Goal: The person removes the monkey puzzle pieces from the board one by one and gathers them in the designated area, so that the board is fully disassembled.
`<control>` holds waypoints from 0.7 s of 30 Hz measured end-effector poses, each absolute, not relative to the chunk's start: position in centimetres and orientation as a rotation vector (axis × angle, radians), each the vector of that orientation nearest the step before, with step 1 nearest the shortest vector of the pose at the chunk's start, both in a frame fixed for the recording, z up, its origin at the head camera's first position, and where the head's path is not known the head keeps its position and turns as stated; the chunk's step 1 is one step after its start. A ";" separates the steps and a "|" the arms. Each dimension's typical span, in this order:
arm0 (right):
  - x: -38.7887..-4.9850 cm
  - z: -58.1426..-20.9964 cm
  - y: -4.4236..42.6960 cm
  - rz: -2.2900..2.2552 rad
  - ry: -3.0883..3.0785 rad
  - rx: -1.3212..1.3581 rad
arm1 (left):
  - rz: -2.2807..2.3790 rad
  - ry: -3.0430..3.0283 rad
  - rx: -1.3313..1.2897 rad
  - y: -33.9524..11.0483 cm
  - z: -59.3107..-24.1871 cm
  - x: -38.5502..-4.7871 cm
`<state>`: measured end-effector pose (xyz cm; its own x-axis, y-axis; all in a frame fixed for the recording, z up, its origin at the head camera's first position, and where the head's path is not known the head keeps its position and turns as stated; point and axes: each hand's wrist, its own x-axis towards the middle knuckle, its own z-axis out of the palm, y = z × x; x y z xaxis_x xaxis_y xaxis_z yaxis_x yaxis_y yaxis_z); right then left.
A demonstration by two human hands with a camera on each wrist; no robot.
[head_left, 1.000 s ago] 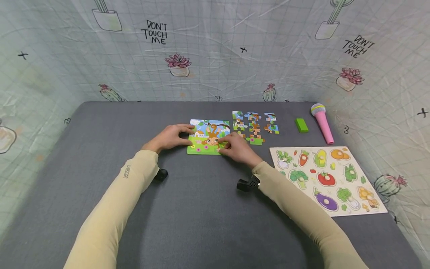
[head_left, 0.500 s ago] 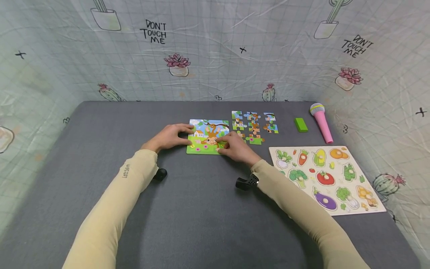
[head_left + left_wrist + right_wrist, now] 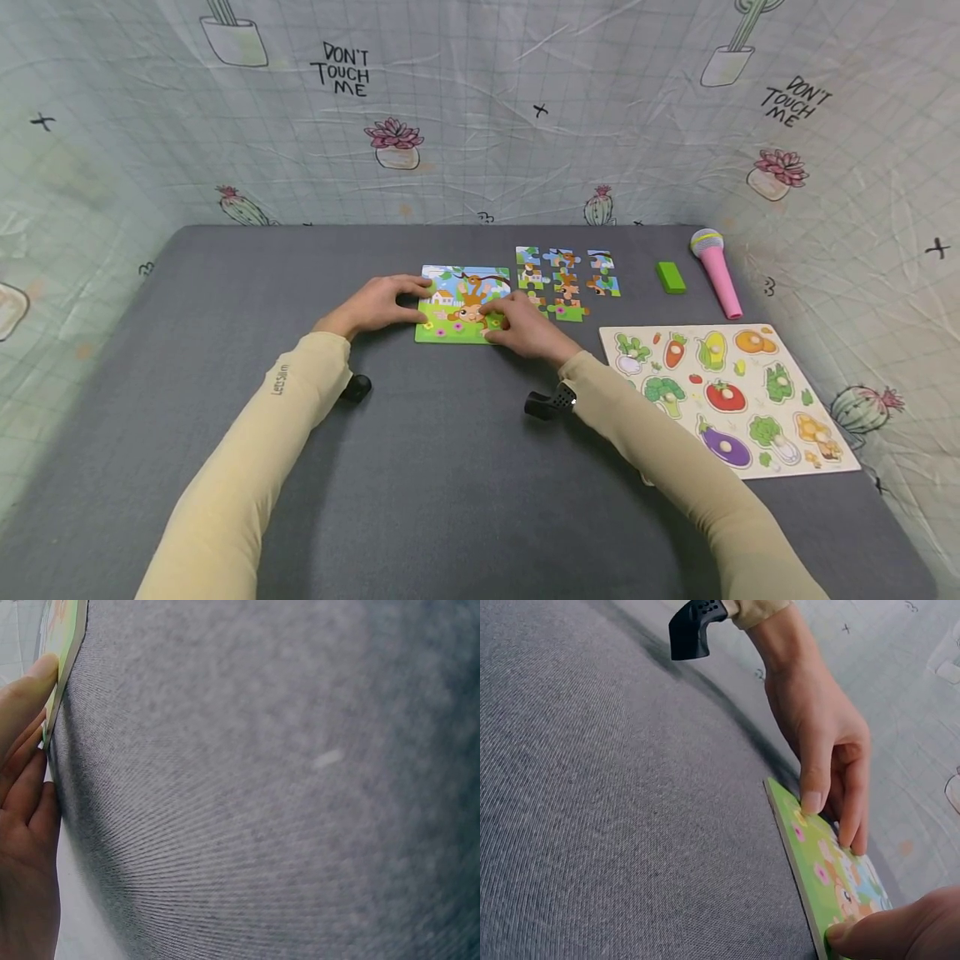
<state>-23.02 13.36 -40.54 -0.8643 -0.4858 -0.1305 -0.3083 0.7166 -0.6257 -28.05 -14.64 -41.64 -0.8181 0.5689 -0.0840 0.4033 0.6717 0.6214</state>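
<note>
A flat picture board with a cartoon monkey, a house and flowers lies on the dark table. My left hand rests at its left edge, thumb and fingers spread apart and touching its face. At its right side, my right hand touches the picture with the index finger and thumb, a gap between them. The right wrist view shows the right thumb on the board's near edge, with the left hand opposite. In the left wrist view, the left thumb touches the board. The right hand's other fingers are hidden.
Several loose jigsaw pieces lie in columns right of the board. Further right are a green block and a pink toy microphone. A vegetable knob puzzle lies near the right forearm. A patterned cloth hangs behind the table.
Both hands keep their places on the board. The whole head view shifts very slightly left and up.
</note>
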 end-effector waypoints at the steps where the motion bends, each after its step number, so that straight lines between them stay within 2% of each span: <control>1: -23.0 -40.5 13.4 -0.896 2.636 -0.618 | 0.873 2.617 0.777 -14.6 -41.6 -28.1; 21: -22.8 -41.2 13.0 -1.024 2.726 -0.634 | 0.857 2.616 0.795 -14.7 -41.4 -28.1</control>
<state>-22.81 12.97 -41.21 -0.8970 -0.4420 -0.0017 -0.3316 0.6754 -0.6587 -28.14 -14.66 -41.38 -0.8110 0.5786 -0.0865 0.4152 0.6734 0.6116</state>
